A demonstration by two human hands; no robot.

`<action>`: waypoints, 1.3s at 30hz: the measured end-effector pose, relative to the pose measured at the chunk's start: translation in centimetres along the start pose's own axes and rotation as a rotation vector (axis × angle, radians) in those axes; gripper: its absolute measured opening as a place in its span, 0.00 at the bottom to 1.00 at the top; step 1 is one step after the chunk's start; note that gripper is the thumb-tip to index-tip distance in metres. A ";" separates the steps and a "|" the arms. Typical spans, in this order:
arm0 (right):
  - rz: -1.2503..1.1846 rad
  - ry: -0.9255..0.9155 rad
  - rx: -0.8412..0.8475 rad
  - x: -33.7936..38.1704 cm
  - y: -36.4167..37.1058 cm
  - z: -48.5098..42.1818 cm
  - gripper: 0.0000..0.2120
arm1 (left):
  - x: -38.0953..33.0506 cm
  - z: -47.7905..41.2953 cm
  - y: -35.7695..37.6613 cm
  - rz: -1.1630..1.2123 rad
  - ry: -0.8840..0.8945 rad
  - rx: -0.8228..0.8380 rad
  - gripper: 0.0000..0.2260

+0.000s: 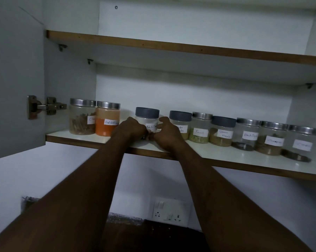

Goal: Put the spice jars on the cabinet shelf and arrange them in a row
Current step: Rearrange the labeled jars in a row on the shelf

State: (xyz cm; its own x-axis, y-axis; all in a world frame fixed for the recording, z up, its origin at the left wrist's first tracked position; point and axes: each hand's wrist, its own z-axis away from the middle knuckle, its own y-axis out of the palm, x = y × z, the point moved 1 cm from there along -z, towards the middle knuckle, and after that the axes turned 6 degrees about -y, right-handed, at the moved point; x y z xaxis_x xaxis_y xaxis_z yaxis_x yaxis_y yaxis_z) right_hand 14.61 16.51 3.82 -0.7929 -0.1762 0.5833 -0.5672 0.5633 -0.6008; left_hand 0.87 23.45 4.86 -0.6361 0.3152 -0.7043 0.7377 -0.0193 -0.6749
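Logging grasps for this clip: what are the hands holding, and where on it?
Both hands, left and right, grip the grey-lidded jar low on its sides, near the base.

Pretty dim in here, light is kinda grey-blue. White cabinet (190, 91) interior with wood-edged boards, an upper shelf (171, 47) above. The cabinet door (15, 79) hangs open on the left, on a metal hinge (44, 106). Below, a plain white wall (35, 179) with a white switch-and-socket plate (169, 211).
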 end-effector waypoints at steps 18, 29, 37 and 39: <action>0.130 0.055 -0.094 -0.1 0.2 0.2 0.30 | -0.1 -3.1 1.6 -0.119 0.155 0.079 0.19; 0.127 0.113 -0.131 -0.1 0.0 0.5 0.30 | -0.3 -2.5 2.5 -0.367 0.258 0.032 0.25; 0.176 0.124 -0.171 0.3 0.0 0.9 0.30 | -0.2 -2.4 2.6 -0.361 0.240 -0.001 0.29; 0.186 0.131 -0.160 0.5 0.0 1.0 0.30 | -0.2 -2.2 2.6 -0.365 0.241 -0.003 0.29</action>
State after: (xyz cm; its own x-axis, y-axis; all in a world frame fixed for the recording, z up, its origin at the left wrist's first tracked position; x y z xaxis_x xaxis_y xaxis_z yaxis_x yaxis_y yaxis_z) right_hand 14.04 15.64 3.60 -0.8386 0.0418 0.5432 -0.3641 0.6986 -0.6159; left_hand 3.42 25.41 3.76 -0.7846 0.5132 -0.3479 0.4752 0.1374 -0.8691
